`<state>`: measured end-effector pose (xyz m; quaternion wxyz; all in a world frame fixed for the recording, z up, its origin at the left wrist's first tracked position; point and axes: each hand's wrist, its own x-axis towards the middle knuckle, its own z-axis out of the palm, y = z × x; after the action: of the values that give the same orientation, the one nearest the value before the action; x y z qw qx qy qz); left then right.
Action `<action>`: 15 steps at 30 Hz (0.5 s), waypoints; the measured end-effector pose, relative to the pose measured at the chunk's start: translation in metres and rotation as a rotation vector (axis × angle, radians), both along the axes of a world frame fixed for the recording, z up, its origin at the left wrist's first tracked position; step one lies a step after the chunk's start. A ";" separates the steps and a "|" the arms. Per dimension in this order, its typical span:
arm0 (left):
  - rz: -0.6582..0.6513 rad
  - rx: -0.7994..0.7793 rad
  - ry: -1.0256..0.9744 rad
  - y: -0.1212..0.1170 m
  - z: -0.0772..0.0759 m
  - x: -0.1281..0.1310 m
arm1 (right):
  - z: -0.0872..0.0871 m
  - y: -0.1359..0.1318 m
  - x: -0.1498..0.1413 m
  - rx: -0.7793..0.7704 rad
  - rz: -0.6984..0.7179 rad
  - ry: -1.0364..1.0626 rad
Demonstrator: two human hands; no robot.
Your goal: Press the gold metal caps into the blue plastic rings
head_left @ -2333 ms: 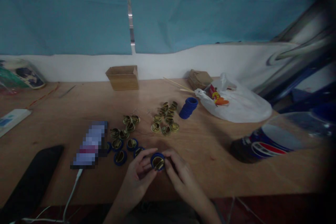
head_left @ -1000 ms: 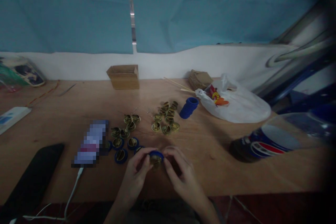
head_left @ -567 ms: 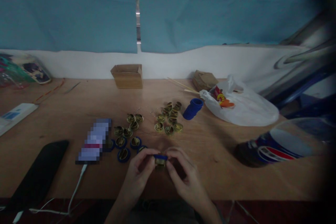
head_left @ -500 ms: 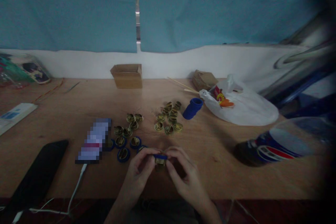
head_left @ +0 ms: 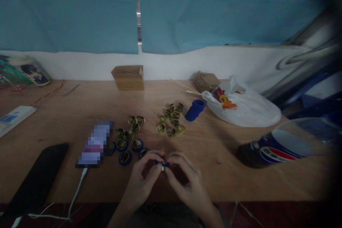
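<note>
Between the fingertips of my left hand (head_left: 143,174) and my right hand (head_left: 188,178) is a small brass-coloured round piece with a blue ring (head_left: 163,164) around it. Both hands pinch it from the sides, low over the near part of the table; fingers hide part of it. Left of my left hand lie several similar brass pieces with blue rings (head_left: 125,157). Behind them sit several brass pieces without rings (head_left: 135,127), and another group of bare brass pieces (head_left: 171,132) lies to the right. A leaning stack of blue rings (head_left: 195,110) stands beyond that group.
A lit phone (head_left: 94,144) on a white cable and a dark flat device (head_left: 40,174) lie at left. At right are a Pepsi bottle (head_left: 278,149) and a white plastic bag (head_left: 251,108). An open cardboard box (head_left: 129,79) and a brown package (head_left: 206,81) stand at the back.
The brass piece with its blue ring has tilted and turned between my fingers, and my fingertips have shifted on it. The pieces on the table lie as before.
</note>
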<state>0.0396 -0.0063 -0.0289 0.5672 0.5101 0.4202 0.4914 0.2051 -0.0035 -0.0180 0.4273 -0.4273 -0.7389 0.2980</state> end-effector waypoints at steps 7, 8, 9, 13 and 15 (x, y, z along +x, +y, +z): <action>0.053 -0.010 0.049 0.002 -0.002 0.002 | -0.009 -0.002 -0.004 0.152 -0.053 -0.129; 0.057 -0.014 0.057 0.001 -0.002 0.002 | -0.010 -0.002 -0.005 0.161 -0.057 -0.147; 0.059 -0.020 0.067 0.001 -0.002 0.002 | -0.011 -0.003 -0.007 0.166 -0.062 -0.158; 0.045 -0.036 0.074 0.000 -0.001 0.000 | -0.013 -0.003 -0.008 0.163 -0.075 -0.158; 0.020 -0.038 0.038 0.000 -0.002 0.000 | -0.011 -0.003 -0.008 0.158 -0.074 -0.141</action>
<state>0.0394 -0.0060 -0.0313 0.5637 0.5042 0.4455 0.4792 0.1971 -0.0060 -0.0295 0.4171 -0.4391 -0.7722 0.1920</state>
